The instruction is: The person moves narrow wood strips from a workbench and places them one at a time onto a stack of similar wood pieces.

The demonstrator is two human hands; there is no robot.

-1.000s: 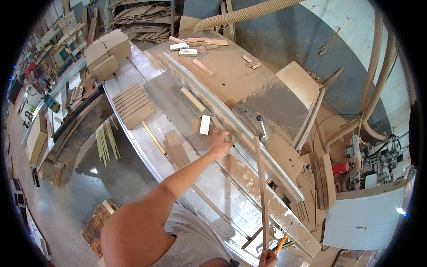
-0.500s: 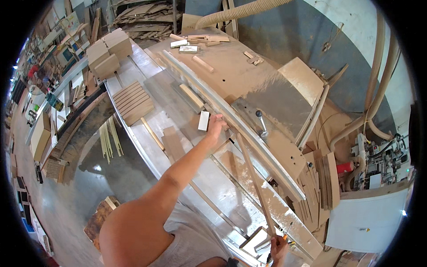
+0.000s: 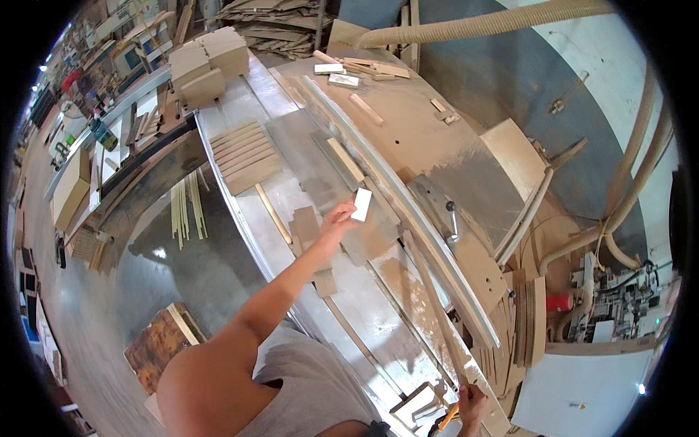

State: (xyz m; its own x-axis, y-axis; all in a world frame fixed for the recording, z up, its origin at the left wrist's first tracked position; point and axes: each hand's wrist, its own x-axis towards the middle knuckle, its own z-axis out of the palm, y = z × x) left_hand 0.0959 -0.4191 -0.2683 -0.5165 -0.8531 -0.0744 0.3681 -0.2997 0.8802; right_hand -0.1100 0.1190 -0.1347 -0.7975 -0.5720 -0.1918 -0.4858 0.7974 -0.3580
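Observation:
My left hand (image 3: 339, 220) reaches over the metal saw table (image 3: 295, 167), its fingers closed at the left edge of a small white-topped block (image 3: 361, 205). At the lower right, my right hand (image 3: 472, 405) has curled fingers at the near end of a long thin wooden strip (image 3: 433, 298). The strip runs away from me, close beside the long fence (image 3: 408, 211). Just left of my right hand is an orange-handled tool (image 3: 449, 416), whose kind I cannot make out. A pale wooden piece (image 3: 345, 159) lies near the fence, beyond the block.
Grooved wooden boards (image 3: 244, 156) lie on the table's left side, with stacked brown blocks (image 3: 207, 65) farther off. A crank with a black knob (image 3: 452, 218) stands beyond the fence. Offcuts (image 3: 365, 109) lie on the dusty far surface. A ribbed hose (image 3: 480, 28) crosses the top.
My left hand has left the spot by the fence and come to the left edge of the white-topped block. The strip now lies closer along the fence. The whole view has shifted.

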